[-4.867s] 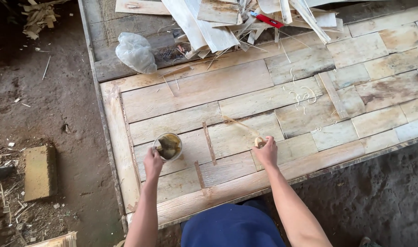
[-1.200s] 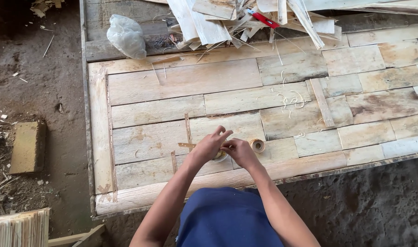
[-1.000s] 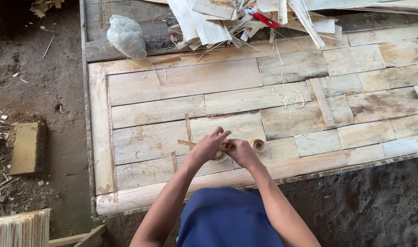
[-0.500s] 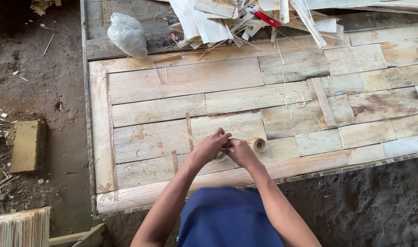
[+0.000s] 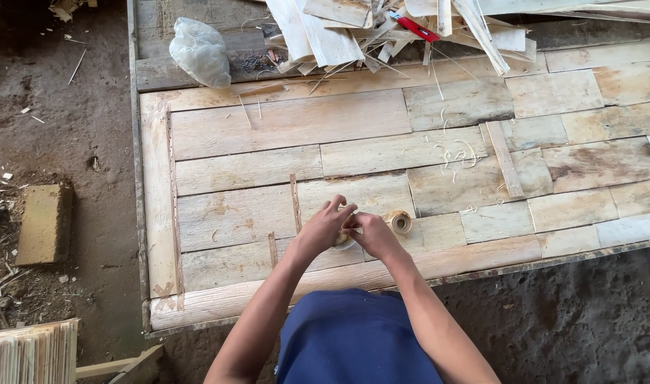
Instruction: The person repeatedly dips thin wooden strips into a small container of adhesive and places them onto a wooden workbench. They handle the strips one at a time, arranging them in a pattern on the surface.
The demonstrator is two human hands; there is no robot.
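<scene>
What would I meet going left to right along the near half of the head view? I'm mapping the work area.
Brick-like block → thin upright wood strip → left hand → right hand → small tape roll → loose slat.

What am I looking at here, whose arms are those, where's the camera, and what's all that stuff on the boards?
The camera sits on a person's head and looks straight down, so the two bare arms are that person's own. The left hand and right hand meet over a small round container, mostly hidden beneath them; what the fingers pinch is too small to tell. Just right of the hands lies a small roll of tape. All this rests on a workbench of pale wooden planks. At its far edge are a pile of wood offcuts, a crumpled plastic bag and a red tool. A brick lies on the dirt floor.
</scene>
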